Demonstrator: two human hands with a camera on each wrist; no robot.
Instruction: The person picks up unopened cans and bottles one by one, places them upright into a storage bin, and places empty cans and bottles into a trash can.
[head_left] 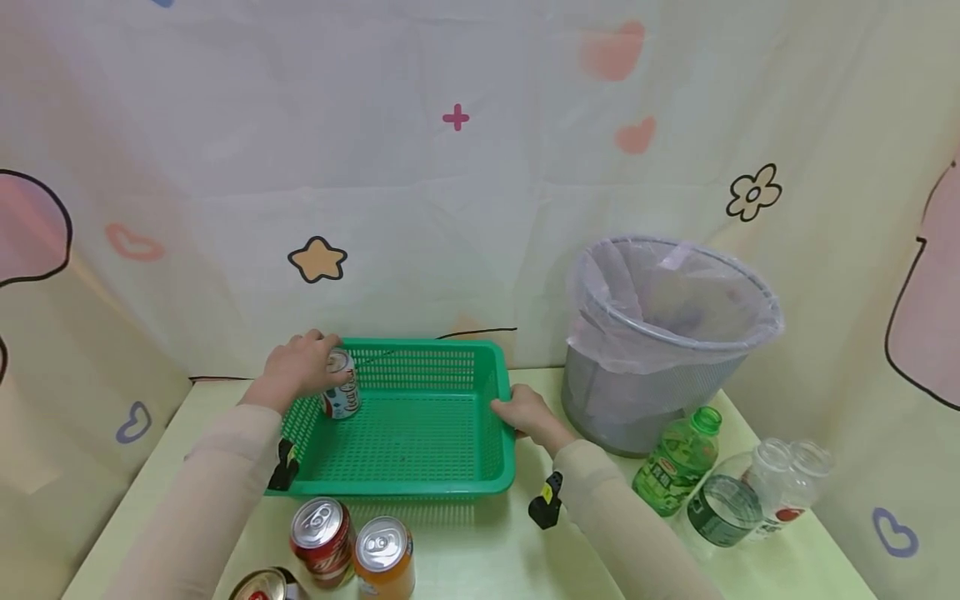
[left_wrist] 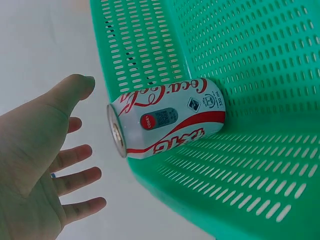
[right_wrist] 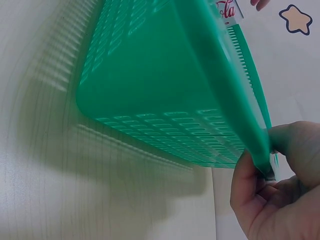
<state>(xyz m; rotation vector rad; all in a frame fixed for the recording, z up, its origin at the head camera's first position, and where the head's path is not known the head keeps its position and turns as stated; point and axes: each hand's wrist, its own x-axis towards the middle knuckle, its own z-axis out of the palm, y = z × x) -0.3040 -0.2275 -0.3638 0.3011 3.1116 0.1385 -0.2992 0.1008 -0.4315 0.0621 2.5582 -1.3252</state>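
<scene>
A white Coca-Cola can (left_wrist: 172, 117) with red lettering stands in the far left corner of the green plastic basket (head_left: 495, 467). Just above and behind that can is my left hand (head_left: 300, 367); the left wrist view shows the hand (left_wrist: 45, 165) with fingers spread, apart from the can's top. My right hand (head_left: 528, 412) pinches the rim at the basket's right end, thumb on the inner side and fingers curled under the outside, as the right wrist view shows. In front of the basket stand a dark red can (head_left: 324, 542), an orange can (head_left: 385, 560) and another can (head_left: 266, 586), partly cut off.
A grey mesh bin (head_left: 637, 408) lined with a clear bag stands at the back right. Before it are a green bottle (head_left: 675, 467) and clear empty bottles (head_left: 723, 512). A patterned cloth (head_left: 465, 208) hangs behind the pale table (head_left: 142, 500).
</scene>
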